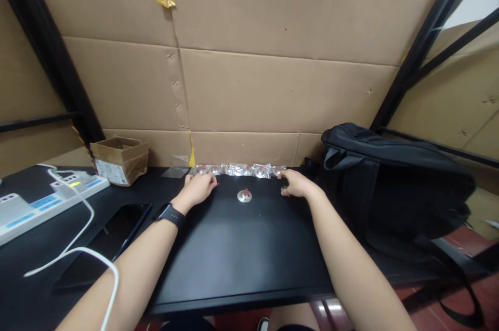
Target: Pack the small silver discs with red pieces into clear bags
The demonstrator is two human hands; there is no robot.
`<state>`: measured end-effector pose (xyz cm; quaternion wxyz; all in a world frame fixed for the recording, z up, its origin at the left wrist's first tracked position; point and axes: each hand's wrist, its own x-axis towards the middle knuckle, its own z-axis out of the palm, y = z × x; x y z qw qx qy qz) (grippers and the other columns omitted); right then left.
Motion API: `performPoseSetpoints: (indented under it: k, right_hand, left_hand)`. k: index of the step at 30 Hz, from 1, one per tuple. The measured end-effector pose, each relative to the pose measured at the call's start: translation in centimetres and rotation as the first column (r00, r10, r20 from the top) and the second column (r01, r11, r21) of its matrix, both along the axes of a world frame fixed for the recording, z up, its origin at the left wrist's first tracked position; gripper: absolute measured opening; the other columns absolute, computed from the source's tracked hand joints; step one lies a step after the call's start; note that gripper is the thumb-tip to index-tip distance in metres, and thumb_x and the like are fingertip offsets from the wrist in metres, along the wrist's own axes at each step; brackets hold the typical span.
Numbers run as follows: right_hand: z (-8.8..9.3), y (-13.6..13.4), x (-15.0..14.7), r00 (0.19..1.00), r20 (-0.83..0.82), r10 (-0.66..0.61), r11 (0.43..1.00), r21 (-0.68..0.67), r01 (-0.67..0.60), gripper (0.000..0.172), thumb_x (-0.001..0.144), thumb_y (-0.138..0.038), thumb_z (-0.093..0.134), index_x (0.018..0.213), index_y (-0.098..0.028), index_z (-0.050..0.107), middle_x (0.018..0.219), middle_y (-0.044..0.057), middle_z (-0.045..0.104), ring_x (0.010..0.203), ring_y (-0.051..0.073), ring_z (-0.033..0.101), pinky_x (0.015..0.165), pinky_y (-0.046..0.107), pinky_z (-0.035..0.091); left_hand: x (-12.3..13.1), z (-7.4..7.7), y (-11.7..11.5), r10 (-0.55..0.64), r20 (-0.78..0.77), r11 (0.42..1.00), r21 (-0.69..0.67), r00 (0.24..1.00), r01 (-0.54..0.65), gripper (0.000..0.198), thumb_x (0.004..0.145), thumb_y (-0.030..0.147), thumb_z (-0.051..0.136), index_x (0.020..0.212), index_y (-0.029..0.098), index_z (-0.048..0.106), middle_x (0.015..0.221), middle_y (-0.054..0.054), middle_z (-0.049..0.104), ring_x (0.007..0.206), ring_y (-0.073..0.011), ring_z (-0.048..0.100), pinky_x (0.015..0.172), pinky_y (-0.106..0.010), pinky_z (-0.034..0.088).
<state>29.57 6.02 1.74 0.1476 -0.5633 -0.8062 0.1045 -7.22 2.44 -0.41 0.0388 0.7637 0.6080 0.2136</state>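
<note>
A round silver disc with a red knob (245,195) lies by itself on the black tabletop (249,248), between my two hands. Behind it, along the cardboard, runs a row of similar discs in clear plastic wrapping (237,169). My left hand (199,188), with a dark watch (170,214) on the wrist, is closed in front of the row's left end. A tiny red bit shows at its fingertips; the rest of it is hidden. At the row's right end, my right hand (296,184) has thumb and forefinger apart, the forefinger at the last wrapped disc (278,169).
A black bag (390,185) stands close on the right. To the left are an open cardboard box (120,157), a white power strip (50,203) and a dark phone or tablet (113,237). A white cable (88,206) crosses my left forearm. Cardboard (249,87) walls the back.
</note>
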Motion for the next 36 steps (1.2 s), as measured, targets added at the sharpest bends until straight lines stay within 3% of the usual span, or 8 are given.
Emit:
performPoseSetpoints:
  k: [5,11,17,23,28,32,34,36]
  right_hand:
    - [0.0,0.6,2.3,0.997,0.002,-0.077,0.981,-0.177,0.077,0.049,0.057,-0.018,0.086,0.103,-0.019,0.07,0.097,0.004,0.071,0.083,0.018,0.067,0.073,0.024,0.049]
    - [0.0,0.4,1.3,0.997,0.022,-0.071,0.979,-0.189,0.074,0.053,0.053,-0.021,0.088,0.103,-0.02,0.071,0.095,0.004,0.072,0.077,0.017,0.067,0.066,0.023,0.048]
    - [0.1,0.2,0.9,0.998,0.026,-0.059,0.988,-0.14,0.062,0.044,0.057,-0.02,0.082,0.099,-0.02,0.07,0.087,0.002,0.071,0.071,0.016,0.065,0.06,0.022,0.045]
    - [0.4,-0.1,0.7,0.998,0.061,0.009,0.994,-0.113,-0.002,0.052,0.056,-0.014,0.078,0.107,-0.02,0.073,0.099,0.004,0.071,0.081,0.018,0.066,0.071,0.023,0.049]
    - [0.7,-0.5,0.4,0.996,0.068,0.061,0.983,-0.18,-0.047,0.056,0.053,-0.009,0.078,0.108,-0.018,0.074,0.108,0.007,0.073,0.092,0.021,0.068,0.08,0.024,0.051]
    - [0.6,-0.5,-0.2,0.993,0.102,-0.056,0.993,-0.094,0.066,0.042,0.055,-0.02,0.082,0.096,-0.019,0.076,0.099,0.007,0.074,0.088,0.023,0.07,0.078,0.027,0.051]
    - [0.7,-0.6,-1.1,0.994,0.024,-0.102,0.994,-0.021,0.103,0.039,0.059,-0.025,0.081,0.098,-0.022,0.075,0.099,0.006,0.075,0.089,0.023,0.07,0.078,0.028,0.051]
    - [0.8,-1.1,-2.4,0.989,-0.142,-0.033,0.998,0.045,0.04,0.041,0.064,-0.026,0.08,0.104,-0.023,0.073,0.1,0.005,0.075,0.089,0.022,0.069,0.08,0.028,0.052]
  left_hand:
    - [1.1,0.6,-0.6,-0.065,0.084,0.997,0.052,0.994,0.061,0.009,0.086,0.032,0.06,0.089,0.026,0.067,0.092,-0.001,0.076,0.095,-0.0248,0.067,0.094,-0.042,0.033]
    - [2.1,0.6,-0.8,-0.104,0.138,0.994,0.04,0.985,0.099,0.013,0.084,0.037,0.064,0.09,0.029,0.073,0.089,-0.002,0.078,0.097,-0.027,0.067,0.098,-0.045,0.03]
    - [2.4,0.6,-1.0,-0.102,0.129,0.994,0.058,0.986,0.095,0.016,0.087,0.036,0.06,0.085,0.029,0.074,0.092,-0.003,0.078,0.097,-0.0283,0.066,0.098,-0.048,0.028]
    - [2.9,0.8,-1.2,-0.1,0.13,0.99,0.108,0.986,0.086,0.02,0.091,0.037,0.055,0.088,0.028,0.071,0.096,-0.004,0.077,0.1,-0.0276,0.064,0.098,-0.045,0.027]
    - [3.3,1.1,-1.4,-0.092,0.143,0.986,0.152,0.986,0.07,0.02,0.093,0.036,0.053,0.089,0.026,0.069,0.101,-0.004,0.076,0.1,-0.027,0.064,0.096,-0.044,0.027]
    - [3.7,1.4,-1.8,-0.122,0.163,0.985,0.145,0.979,0.098,0.019,0.092,0.037,0.056,0.087,0.026,0.071,0.101,-0.004,0.076,0.103,-0.0281,0.063,0.097,-0.045,0.027]
    - [4.0,1.6,-2.0,-0.135,0.192,0.985,0.133,0.972,0.111,0.02,0.092,0.039,0.056,0.087,0.026,0.072,0.101,-0.003,0.076,0.103,-0.0283,0.064,0.098,-0.045,0.029]
    - [4.3,1.9,-2.3,-0.144,0.235,0.984,0.134,0.961,0.114,0.023,0.093,0.041,0.055,0.089,0.027,0.072,0.101,-0.003,0.077,0.102,-0.0277,0.065,0.098,-0.044,0.032]
